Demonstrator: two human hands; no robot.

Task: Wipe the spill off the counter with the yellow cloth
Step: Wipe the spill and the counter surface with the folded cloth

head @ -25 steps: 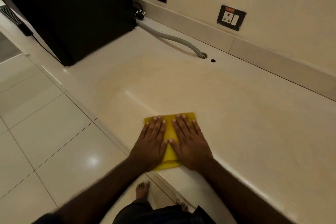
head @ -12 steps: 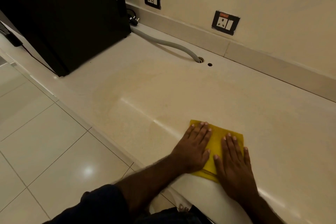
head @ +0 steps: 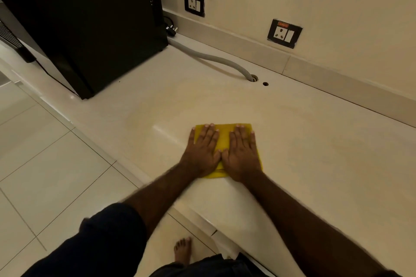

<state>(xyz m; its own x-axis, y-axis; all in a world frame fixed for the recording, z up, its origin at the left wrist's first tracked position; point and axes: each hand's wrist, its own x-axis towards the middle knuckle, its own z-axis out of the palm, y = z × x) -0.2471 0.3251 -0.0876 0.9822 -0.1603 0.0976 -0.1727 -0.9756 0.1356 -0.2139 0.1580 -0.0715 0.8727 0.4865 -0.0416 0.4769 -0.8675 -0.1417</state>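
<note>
A folded yellow cloth (head: 224,139) lies flat on the cream counter (head: 315,141), a little in from its front edge. My left hand (head: 202,150) and my right hand (head: 242,153) press down on it side by side, palms flat, fingers stretched forward, thumbs touching. The hands cover most of the cloth; only its far edge, a middle strip and the near corner show. A faint glossy streak (head: 162,129) runs on the counter just left of the cloth. No distinct puddle is visible.
A tall black appliance (head: 90,24) stands on the counter at the far left. A grey hose (head: 216,59) runs from behind it into a counter hole, with a smaller hole (head: 265,84) beside it. Two wall sockets (head: 284,33) sit above the backsplash. Tiled floor (head: 45,164) lies left.
Both hands slid the cloth to the right along the front edge, then back to the left and slightly farther in from the edge. They stay flat on the cloth throughout.
</note>
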